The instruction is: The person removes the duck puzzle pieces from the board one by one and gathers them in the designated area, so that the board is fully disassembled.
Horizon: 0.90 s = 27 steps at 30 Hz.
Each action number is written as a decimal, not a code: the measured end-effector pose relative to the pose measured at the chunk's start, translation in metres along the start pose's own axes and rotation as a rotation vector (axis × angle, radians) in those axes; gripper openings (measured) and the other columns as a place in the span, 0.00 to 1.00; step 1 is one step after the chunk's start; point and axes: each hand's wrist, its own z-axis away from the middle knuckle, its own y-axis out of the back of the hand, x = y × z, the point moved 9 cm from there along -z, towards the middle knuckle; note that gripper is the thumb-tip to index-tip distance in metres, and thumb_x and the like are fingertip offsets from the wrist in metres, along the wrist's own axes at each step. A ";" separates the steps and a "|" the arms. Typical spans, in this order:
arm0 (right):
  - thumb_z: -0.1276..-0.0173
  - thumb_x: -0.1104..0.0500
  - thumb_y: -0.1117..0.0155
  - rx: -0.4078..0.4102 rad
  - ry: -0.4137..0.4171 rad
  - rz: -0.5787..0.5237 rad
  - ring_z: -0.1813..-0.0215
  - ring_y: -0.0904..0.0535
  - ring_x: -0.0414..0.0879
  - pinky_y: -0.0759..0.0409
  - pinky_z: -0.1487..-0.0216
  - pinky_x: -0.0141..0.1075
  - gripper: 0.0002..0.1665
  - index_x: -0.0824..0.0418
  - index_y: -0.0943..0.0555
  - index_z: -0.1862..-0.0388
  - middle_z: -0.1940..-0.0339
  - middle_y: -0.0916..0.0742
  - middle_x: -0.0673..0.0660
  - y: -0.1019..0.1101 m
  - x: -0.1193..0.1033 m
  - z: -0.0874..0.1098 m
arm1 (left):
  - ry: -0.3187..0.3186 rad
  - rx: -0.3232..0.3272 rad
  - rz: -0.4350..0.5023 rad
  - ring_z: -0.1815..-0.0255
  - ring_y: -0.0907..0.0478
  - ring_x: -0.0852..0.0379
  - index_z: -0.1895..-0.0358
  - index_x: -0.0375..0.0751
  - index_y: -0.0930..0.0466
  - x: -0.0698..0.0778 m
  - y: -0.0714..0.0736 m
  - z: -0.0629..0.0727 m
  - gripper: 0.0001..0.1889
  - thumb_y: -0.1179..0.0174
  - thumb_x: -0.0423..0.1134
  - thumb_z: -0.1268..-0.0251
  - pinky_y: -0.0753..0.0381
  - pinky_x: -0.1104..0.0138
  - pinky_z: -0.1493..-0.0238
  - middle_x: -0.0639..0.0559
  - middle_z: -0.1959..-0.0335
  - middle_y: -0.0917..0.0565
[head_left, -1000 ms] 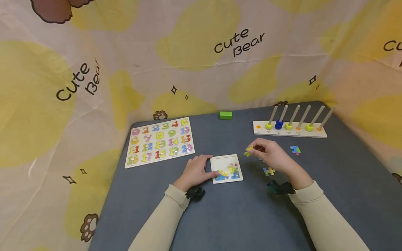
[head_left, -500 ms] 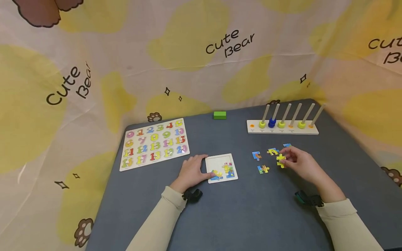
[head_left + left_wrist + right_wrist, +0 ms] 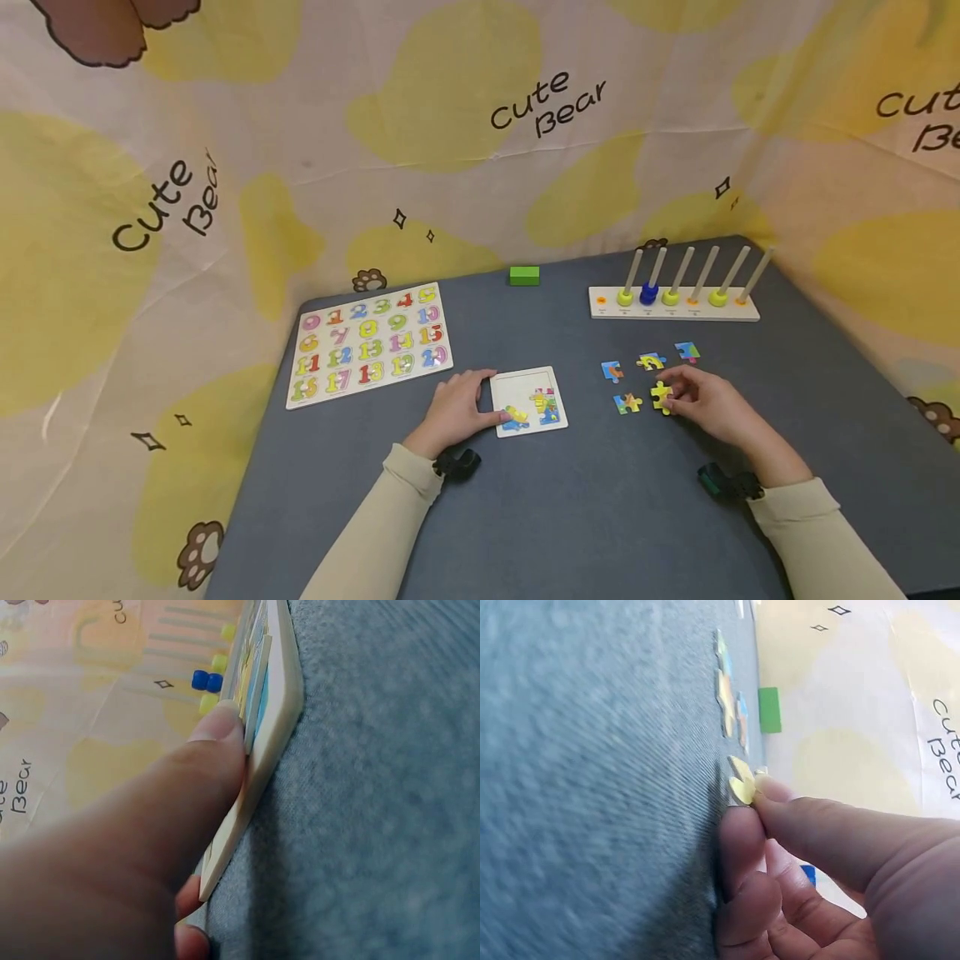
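My left hand [image 3: 456,413] holds the left side of a small square puzzle tray [image 3: 517,382]. Its thumb [image 3: 217,739] lies over the rim on a blue-and-yellow piece inside, while the other fingers sit along the outer edge. More joined pieces [image 3: 546,404] fill the tray's lower right corner. To the right, my right hand [image 3: 707,403] pinches a yellow jigsaw piece [image 3: 661,397] between thumb and fingertips, close over the table; the right wrist view shows the piece [image 3: 741,781] tilted. Several loose pieces lie around it, among them a blue-and-yellow one [image 3: 627,404] and a rainbow one [image 3: 651,361].
A number board [image 3: 371,343] lies at the back left. A green block [image 3: 524,276] stands by the patterned cloth backdrop. At the back right is a white peg stand [image 3: 675,310] with upright rods and yellow and blue beads.
My right hand has carried the yellow piece rightward from near the tray, then slightly left and down among the loose pieces, uncovering the far one. The left hand stays on the tray.
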 end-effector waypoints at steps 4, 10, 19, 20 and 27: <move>0.29 0.67 0.29 0.000 0.009 0.015 0.67 0.22 0.46 0.25 0.68 0.35 0.19 0.68 0.20 0.41 0.65 0.17 0.53 -0.003 0.000 0.001 | 0.005 0.001 -0.004 0.66 0.34 0.57 0.25 0.44 0.28 -0.001 -0.001 -0.001 0.44 0.27 0.64 0.39 0.40 0.59 0.59 0.55 0.68 0.29; 0.31 0.66 0.26 0.058 0.034 0.119 0.67 0.25 0.46 0.26 0.68 0.36 0.19 0.70 0.17 0.44 0.66 0.18 0.52 -0.003 -0.005 0.001 | 0.012 0.007 0.021 0.67 0.34 0.56 0.25 0.43 0.27 -0.001 0.001 -0.002 0.43 0.26 0.63 0.39 0.40 0.58 0.59 0.54 0.69 0.30; 0.34 0.66 0.24 0.079 0.029 0.198 0.67 0.25 0.46 0.26 0.67 0.40 0.19 0.72 0.15 0.46 0.67 0.18 0.53 -0.005 -0.008 0.008 | 0.021 -0.013 0.040 0.67 0.34 0.56 0.25 0.44 0.27 -0.003 -0.008 0.003 0.43 0.27 0.63 0.38 0.40 0.58 0.59 0.54 0.69 0.29; 0.34 0.66 0.24 0.082 0.028 0.208 0.67 0.25 0.47 0.26 0.66 0.41 0.19 0.72 0.14 0.46 0.67 0.19 0.54 -0.004 -0.008 0.008 | 0.019 -0.016 0.044 0.68 0.34 0.56 0.25 0.44 0.28 -0.003 -0.008 0.002 0.43 0.27 0.63 0.38 0.40 0.59 0.59 0.54 0.69 0.29; 0.35 0.66 0.23 0.125 0.048 0.249 0.66 0.28 0.50 0.30 0.66 0.43 0.21 0.68 0.15 0.45 0.67 0.23 0.56 -0.004 -0.015 0.000 | 0.011 0.008 0.052 0.67 0.34 0.56 0.25 0.44 0.27 -0.007 -0.002 -0.005 0.41 0.30 0.63 0.35 0.41 0.58 0.59 0.54 0.69 0.29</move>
